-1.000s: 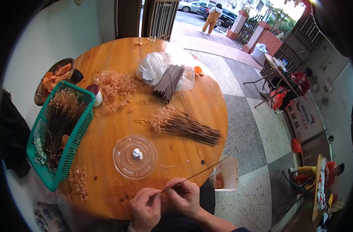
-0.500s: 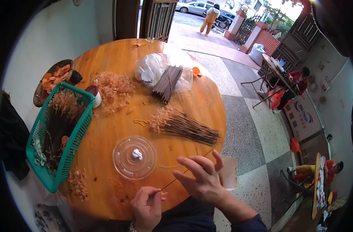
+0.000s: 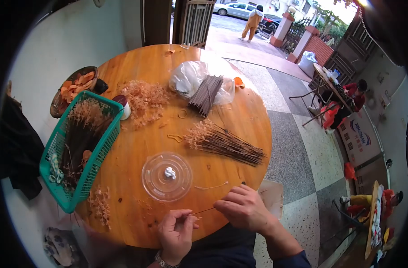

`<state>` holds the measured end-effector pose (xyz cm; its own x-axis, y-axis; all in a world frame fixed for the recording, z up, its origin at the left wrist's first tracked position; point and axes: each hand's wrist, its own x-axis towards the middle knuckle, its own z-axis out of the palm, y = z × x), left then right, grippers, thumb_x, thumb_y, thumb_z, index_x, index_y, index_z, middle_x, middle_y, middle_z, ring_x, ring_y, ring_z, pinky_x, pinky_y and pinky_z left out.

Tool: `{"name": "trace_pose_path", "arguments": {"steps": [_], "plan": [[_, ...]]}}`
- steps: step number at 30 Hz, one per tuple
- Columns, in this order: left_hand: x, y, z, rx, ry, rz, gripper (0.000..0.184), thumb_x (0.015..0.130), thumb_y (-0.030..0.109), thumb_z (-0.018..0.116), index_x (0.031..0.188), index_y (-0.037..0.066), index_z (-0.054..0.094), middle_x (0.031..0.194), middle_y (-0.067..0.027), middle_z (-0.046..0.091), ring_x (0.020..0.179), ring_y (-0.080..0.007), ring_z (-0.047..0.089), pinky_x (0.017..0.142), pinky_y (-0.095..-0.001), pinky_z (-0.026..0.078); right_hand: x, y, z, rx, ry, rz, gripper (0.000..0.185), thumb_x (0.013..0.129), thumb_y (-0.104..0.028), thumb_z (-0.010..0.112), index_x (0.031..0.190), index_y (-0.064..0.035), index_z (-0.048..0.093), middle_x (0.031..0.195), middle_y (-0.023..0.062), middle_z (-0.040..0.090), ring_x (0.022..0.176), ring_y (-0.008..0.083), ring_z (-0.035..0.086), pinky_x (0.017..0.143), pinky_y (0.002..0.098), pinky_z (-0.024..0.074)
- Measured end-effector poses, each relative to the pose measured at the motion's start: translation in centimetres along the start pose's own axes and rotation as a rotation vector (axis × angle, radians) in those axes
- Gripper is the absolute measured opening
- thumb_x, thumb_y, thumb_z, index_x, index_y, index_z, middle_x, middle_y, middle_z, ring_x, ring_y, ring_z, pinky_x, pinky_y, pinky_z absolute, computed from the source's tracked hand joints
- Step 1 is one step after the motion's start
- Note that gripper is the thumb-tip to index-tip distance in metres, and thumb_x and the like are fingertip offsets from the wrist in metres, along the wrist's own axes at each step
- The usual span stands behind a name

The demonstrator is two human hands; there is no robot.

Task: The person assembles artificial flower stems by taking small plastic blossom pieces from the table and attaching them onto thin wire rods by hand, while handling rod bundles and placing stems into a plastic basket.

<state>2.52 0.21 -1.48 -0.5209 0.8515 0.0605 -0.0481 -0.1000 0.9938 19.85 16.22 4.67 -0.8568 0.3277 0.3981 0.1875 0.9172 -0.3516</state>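
Note:
Low over the near edge of the table, a thin brown stem (image 3: 205,210) spans the gap between my two hands. My left hand (image 3: 175,234) pinches one end, where a small pale orange petal piece shows at the fingertips. The other end runs into the curled fingers of my right hand (image 3: 245,209). A clear plastic lid (image 3: 151,178) with a white lump (image 3: 169,173) on it lies just beyond my left hand. A bundle of finished flower stems (image 3: 231,144), orange tips to the left, rests farther out. One loose pale strand (image 3: 210,186) lies near my right hand.
A green basket (image 3: 77,187) of flower stems stands at the left, beside a bowl of orange petals (image 3: 77,87) and a red-capped bottle (image 3: 123,106). Orange blossoms (image 3: 143,102), a plastic bag (image 3: 186,78) and bare sticks (image 3: 206,94) lie at the back. People sit at right.
My right hand's spread fingers have closed around the stem, and the hand has dropped lower. My left hand keeps its pinch. The whole view has shifted slightly.

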Motion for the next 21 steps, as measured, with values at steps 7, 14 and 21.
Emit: {"name": "trace_pose_path", "arguments": {"steps": [7,14,21], "plan": [[0.6,0.6,0.3,0.268,-0.027,0.134,0.016,0.096,-0.003,0.072,0.111,-0.002,0.069,0.094,-0.0074,0.068,0.079,-0.0133,0.072,0.07,-0.0262,0.061,1.7,2.2,-3.4,-0.181,0.185,0.095,0.01,0.081,-0.002,0.077,0.089,-0.0073,0.072,0.079,0.0054,0.066,0.076,0.026,0.065,0.068,0.0393,0.0505],[0.4,0.9,1.0,0.437,-0.037,0.314,0.026,0.085,-0.003,0.081,0.109,0.001,0.071,0.1,-0.0115,0.066,0.078,-0.0194,0.074,0.067,-0.0289,0.061,7.1,13.2,-0.9,-0.214,0.477,0.376,0.005,0.087,-0.006,0.074,0.09,-0.0046,0.078,0.087,0.0121,0.073,0.084,0.034,0.07,0.076,0.0439,0.0535],[0.8,0.5,0.6,0.536,-0.085,0.285,0.029,0.084,-0.005,0.077,0.112,0.001,0.07,0.102,-0.013,0.064,0.079,-0.0227,0.072,0.067,-0.0322,0.062,10.6,13.6,2.0,-0.254,0.389,0.285,0.009,0.091,-0.01,0.073,0.091,-0.0024,0.079,0.088,0.014,0.075,0.081,0.0332,0.072,0.077,0.0441,0.0544]]}}
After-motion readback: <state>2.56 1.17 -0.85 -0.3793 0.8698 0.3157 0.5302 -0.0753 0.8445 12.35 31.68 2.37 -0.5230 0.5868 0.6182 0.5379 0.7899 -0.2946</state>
